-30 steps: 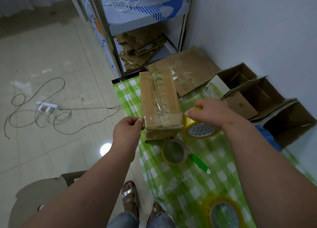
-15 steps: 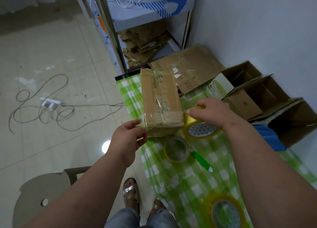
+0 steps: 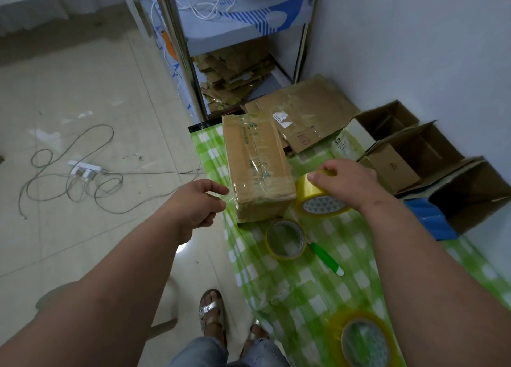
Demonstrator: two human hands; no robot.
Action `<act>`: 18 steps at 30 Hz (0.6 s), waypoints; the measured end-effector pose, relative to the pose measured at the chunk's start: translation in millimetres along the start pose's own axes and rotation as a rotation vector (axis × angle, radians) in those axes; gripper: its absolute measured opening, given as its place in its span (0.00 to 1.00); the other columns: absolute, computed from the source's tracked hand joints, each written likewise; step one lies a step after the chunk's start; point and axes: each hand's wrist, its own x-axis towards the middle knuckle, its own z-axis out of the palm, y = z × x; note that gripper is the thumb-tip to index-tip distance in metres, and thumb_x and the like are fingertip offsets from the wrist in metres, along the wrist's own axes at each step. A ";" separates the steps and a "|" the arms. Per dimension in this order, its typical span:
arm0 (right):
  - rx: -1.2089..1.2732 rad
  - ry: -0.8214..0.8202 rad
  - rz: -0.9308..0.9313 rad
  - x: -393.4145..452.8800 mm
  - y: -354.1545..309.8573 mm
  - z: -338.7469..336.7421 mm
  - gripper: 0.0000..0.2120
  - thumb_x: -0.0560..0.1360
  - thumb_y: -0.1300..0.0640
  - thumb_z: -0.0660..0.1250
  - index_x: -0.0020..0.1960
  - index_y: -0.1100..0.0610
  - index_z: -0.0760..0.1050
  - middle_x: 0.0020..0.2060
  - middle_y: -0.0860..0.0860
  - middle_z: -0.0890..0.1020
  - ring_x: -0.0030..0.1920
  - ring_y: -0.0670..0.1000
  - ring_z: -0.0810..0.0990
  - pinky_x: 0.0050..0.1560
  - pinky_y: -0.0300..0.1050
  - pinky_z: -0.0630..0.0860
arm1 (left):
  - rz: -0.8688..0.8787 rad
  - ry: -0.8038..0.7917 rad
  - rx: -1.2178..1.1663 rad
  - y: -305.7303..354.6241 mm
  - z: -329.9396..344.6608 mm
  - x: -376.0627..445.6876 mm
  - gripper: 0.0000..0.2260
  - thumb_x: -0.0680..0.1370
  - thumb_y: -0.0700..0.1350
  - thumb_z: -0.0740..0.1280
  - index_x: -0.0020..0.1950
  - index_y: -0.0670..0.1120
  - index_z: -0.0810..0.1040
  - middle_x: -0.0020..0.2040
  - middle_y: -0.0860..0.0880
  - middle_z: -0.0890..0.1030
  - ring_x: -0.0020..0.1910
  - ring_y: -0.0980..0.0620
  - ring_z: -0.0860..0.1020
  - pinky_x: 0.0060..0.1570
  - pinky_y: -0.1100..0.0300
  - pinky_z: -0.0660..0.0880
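Note:
A closed cardboard box (image 3: 257, 167), wrapped in clear tape, lies on the green checked sheet (image 3: 298, 281). My right hand (image 3: 345, 181) grips a yellow tape roll (image 3: 318, 201) from above, and the roll touches the box's near right corner. My left hand (image 3: 199, 203) hovers just left of the box's near left corner, thumb and fingers curled toward each other. A thin clear tape strip (image 3: 230, 198) seems to run from that corner to its fingertips.
Two more tape rolls (image 3: 286, 239) (image 3: 365, 341) and a green-handled tool (image 3: 326, 259) lie on the sheet. Open cardboard boxes (image 3: 409, 156) stand along the wall at right, and flattened cardboard (image 3: 307, 109) lies behind. A metal rack (image 3: 182, 49) stands at the back. A power strip (image 3: 84, 169) with cables lies on the floor at left.
My left hand has come off the box's near left corner and drawn a little to the left. My right hand stays on the tape roll at the box's right corner.

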 end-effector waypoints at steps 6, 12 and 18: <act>-0.123 0.072 -0.003 2.1 -4.3 13.0 0.16 0.71 0.34 0.57 0.43 0.45 0.74 0.39 0.41 0.72 0.46 0.48 0.70 0.50 0.50 0.54 | -0.081 0.039 -0.052 -0.6 13.2 0.9 0.17 0.75 0.32 0.70 0.59 0.49 0.75 0.38 0.45 0.74 0.27 0.53 0.70 0.28 0.62 0.73; -0.104 0.142 -0.062 -1.1 -10.0 18.9 0.11 0.72 0.37 0.63 0.51 0.41 0.70 0.49 0.45 0.73 0.50 0.48 0.69 0.54 0.51 0.55 | -0.030 0.170 -0.088 -7.8 27.0 0.1 0.17 0.74 0.35 0.72 0.57 0.48 0.72 0.43 0.44 0.78 0.33 0.51 0.76 0.32 0.59 0.73; -0.140 0.161 -0.117 -6.2 -21.0 15.2 0.12 0.74 0.41 0.65 0.39 0.43 0.65 0.45 0.45 0.73 0.50 0.50 0.71 0.53 0.49 0.54 | 0.156 0.263 0.012 -13.0 37.1 -1.9 0.11 0.74 0.33 0.70 0.45 0.50 0.77 0.47 0.56 0.75 0.37 0.52 0.76 0.44 0.51 0.80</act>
